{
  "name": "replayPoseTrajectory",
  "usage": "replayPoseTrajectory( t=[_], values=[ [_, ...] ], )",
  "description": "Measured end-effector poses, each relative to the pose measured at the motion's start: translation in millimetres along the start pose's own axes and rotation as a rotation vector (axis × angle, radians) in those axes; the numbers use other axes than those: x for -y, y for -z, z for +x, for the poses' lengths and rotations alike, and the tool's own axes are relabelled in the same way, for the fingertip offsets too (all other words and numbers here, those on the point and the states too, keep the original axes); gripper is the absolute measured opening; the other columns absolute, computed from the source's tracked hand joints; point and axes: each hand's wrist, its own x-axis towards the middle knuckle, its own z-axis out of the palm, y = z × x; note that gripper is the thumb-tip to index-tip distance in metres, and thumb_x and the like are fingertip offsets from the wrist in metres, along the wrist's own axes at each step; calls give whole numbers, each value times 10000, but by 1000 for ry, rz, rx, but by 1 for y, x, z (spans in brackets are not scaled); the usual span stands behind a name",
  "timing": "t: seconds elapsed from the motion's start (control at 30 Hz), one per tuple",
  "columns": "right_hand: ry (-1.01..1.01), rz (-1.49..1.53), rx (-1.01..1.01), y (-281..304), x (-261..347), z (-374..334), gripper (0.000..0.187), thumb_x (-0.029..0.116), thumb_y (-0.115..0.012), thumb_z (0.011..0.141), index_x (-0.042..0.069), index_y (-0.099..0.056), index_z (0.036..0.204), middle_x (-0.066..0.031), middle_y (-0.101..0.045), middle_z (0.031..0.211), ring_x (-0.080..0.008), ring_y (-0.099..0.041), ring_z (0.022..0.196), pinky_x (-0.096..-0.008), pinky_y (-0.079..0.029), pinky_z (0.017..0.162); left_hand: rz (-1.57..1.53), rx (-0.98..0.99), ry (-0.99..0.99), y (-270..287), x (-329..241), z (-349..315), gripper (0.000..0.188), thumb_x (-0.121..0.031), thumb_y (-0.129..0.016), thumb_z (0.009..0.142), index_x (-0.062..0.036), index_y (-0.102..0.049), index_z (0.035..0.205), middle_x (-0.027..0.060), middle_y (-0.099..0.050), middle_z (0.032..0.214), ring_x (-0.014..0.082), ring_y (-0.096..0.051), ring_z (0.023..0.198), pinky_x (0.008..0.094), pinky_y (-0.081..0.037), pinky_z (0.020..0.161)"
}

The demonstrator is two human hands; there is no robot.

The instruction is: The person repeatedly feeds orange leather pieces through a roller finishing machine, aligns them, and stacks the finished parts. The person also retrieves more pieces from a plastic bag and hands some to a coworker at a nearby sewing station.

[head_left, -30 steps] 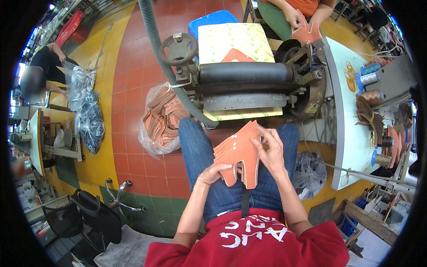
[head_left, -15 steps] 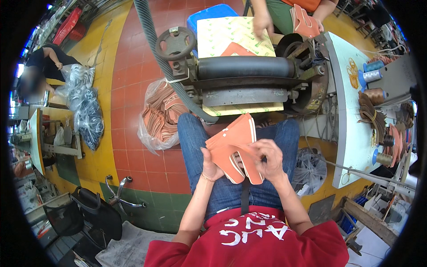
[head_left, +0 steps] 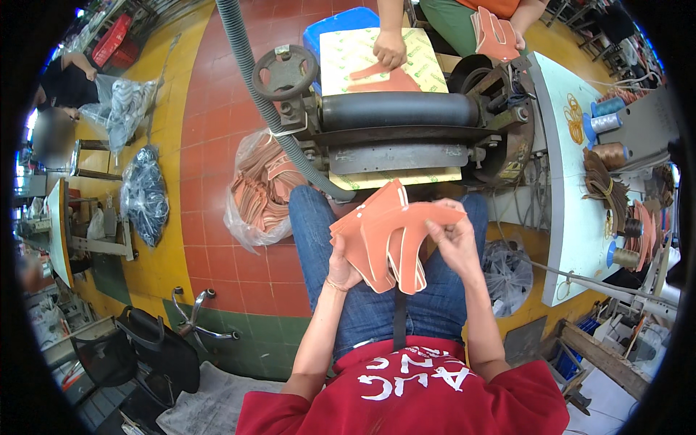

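Over my lap, my left hand (head_left: 343, 267) grips a stack of orange-brown leather cut pieces (head_left: 362, 239) by its left side, thumb on top. The stack has pale edges and small white marks near its far end. Between thumb and fingers, my right hand (head_left: 457, 241) pinches one forked leather piece (head_left: 413, 226) by its right tip. That piece overlaps the right part of the stack, its prongs hanging toward me.
Ahead stands a roller machine (head_left: 399, 110) with a handwheel (head_left: 286, 71) and grey hose (head_left: 246, 65). A co-worker's hand (head_left: 390, 49) touches a leather piece on the yellow sheet (head_left: 341, 54). A bag of leather pieces (head_left: 264, 188) sits left; a thread-laden table (head_left: 562, 159) right.
My right hand has moved right and away from me, drawing one piece partly off the stack. The co-worker's hand has shifted left onto a leather piece behind the roller.
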Motion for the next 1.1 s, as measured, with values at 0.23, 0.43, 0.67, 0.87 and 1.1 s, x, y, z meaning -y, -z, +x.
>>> replayPoseTrajectory(
  t=[0.23, 0.43, 0.67, 0.87, 1.1],
  values=[
    [-363, 183, -15, 28, -51, 35, 161, 171, -591, 927, 16, -595, 971, -30, -615, 751, -80, -488, 492, -220, -396, 434, 22, 60, 130, 1, -21, -2, 583, -255, -520, 876, -2, -321, 1362, 209, -510, 1262, 374, -575, 1067, 517, -477, 912],
    [-402, 330, -27, 14, -63, 57, 185, 162, -594, 925, -5, -596, 1003, -51, -622, 789, -85, -480, 489, -223, -386, 434, -38, 62, 110, -2, -22, 2, 594, -259, -524, 867, 4, -320, 1359, 227, -515, 1238, 386, -568, 1070, 512, -489, 887],
    [-279, 600, -321, 3, -59, 97, 183, 124, -581, 925, -35, -560, 1012, -74, -602, 838, -132, -554, 661, -241, -465, 581, -55, 65, 122, 11, -19, 2, 607, -269, -530, 863, 14, -318, 1357, 248, -513, 1222, 392, -560, 1076, 517, -491, 884],
    [-55, 211, -213, -16, -53, 48, 474, 102, -606, 902, -76, -423, 1302, -171, -507, 1258, -183, -592, 1053, -232, -507, 858, -53, 82, 134, 6, -16, -1, 623, -266, -549, 852, 8, -317, 1361, 247, -510, 1232, 404, -558, 1071, 528, -479, 894],
    [-84, -261, -36, -19, -34, 0, 450, 179, -692, 843, 27, -556, 1245, -28, -528, 1015, -57, -487, 765, -209, -462, 678, 49, 160, 219, -4, -18, -2, 629, -255, -573, 845, 29, -334, 1353, 242, -515, 1247, 376, -579, 1060, 483, -488, 897]
  ],
)
